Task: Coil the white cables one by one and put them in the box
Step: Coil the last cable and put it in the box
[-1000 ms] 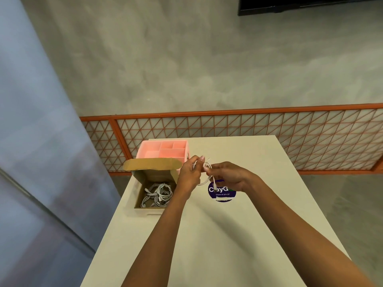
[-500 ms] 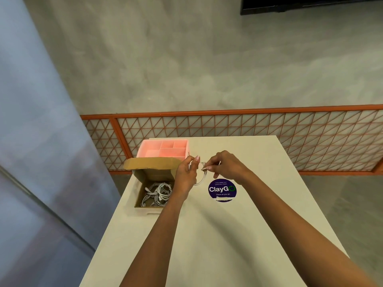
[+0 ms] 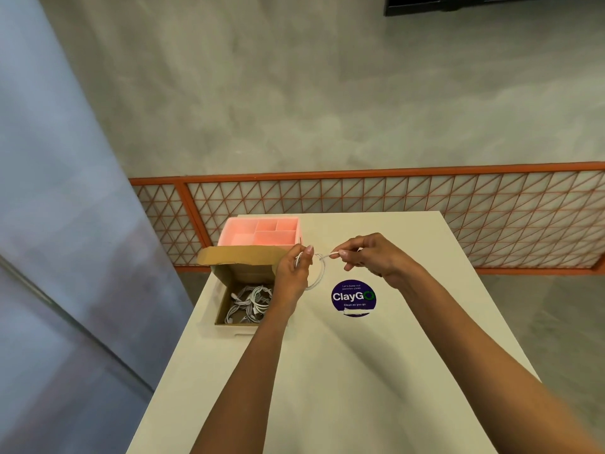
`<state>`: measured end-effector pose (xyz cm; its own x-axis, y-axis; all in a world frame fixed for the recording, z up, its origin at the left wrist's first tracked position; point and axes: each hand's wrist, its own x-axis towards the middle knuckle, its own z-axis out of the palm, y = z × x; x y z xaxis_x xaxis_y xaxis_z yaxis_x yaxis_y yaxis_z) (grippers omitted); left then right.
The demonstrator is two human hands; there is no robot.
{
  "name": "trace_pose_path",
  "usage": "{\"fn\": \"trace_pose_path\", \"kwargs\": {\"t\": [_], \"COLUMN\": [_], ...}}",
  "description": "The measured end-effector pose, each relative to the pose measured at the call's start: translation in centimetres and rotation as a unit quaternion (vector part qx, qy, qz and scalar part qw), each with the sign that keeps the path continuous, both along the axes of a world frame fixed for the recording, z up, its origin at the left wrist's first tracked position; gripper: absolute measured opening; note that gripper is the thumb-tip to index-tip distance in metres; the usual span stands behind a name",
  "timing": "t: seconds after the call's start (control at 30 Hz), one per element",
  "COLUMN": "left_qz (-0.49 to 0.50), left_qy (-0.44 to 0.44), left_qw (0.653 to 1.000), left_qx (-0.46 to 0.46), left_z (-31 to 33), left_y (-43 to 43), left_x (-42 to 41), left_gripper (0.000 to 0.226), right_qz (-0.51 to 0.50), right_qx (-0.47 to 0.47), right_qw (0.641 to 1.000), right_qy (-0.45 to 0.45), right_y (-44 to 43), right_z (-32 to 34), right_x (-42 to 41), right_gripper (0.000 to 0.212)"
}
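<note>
A thin white cable (image 3: 319, 273) hangs in a loop between my two hands, above the cream table (image 3: 343, 371). My left hand (image 3: 293, 273) grips the coiled loops. My right hand (image 3: 366, 253) pinches the cable's free end, held a little to the right of the coil. An open cardboard box (image 3: 229, 286) stands at the table's left edge, just left of my left hand, its flap raised at the back. Several coiled white cables (image 3: 250, 303) lie inside it.
A pink tray with compartments (image 3: 262, 234) sits behind the box. A round purple sticker (image 3: 353, 298) is stuck on the table below my right hand. An orange lattice railing (image 3: 425, 217) runs behind the table. The floor drops away left and right.
My right hand has moved up and to the right, drawing the cable's end away from the coil. My left hand has stayed in place with the loops.
</note>
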<state>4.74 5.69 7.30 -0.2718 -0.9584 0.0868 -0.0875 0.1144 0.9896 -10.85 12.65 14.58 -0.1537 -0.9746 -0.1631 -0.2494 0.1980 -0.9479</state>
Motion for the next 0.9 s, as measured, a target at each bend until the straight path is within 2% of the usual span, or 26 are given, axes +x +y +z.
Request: {"fn": "trace_pose_path", "kwargs": {"t": [0.2,0.37,0.5,0.6,0.67,0.9], "left_qz": [-0.099,-0.175,-0.156,-0.142,-0.151,-0.158], "left_qy": [0.078,0.107,0.037,-0.009,0.004,0.038], "left_qw": [0.989,0.966,0.982,0.989,0.988,0.987], "left_qx": [0.08,0.156,0.104,0.044,0.019,0.018], "left_z": [0.4,1.3,1.5,1.1,1.0,1.3], "left_y": [-0.1,-0.1,0.4,0.8,1.1,1.0], "left_x": [0.4,0.9,0.5,0.4,0.4,-0.2], "left_gripper": [0.022,0.019,0.028,0.022,0.021,0.013], "right_qz": [-0.024,-0.026,-0.023,-0.016,-0.016,-0.037], "right_qx": [0.038,0.022,-0.006,-0.026,-0.037,-0.092], "right_qw": [0.999,0.999,0.999,0.999,0.998,0.994], "right_qy": [-0.005,0.015,0.029,0.043,0.04,-0.054], "right_y": [-0.3,-0.4,-0.4,-0.5,-0.6,-0.3], "right_z": [-0.1,-0.4,-0.7,-0.9,-1.2,-3.0], "right_x": [-1.4,-2.0,-2.5,-2.7,-2.8,-3.0], "right_gripper": [0.014,0.017,0.015,0.012,0.012,0.014]}}
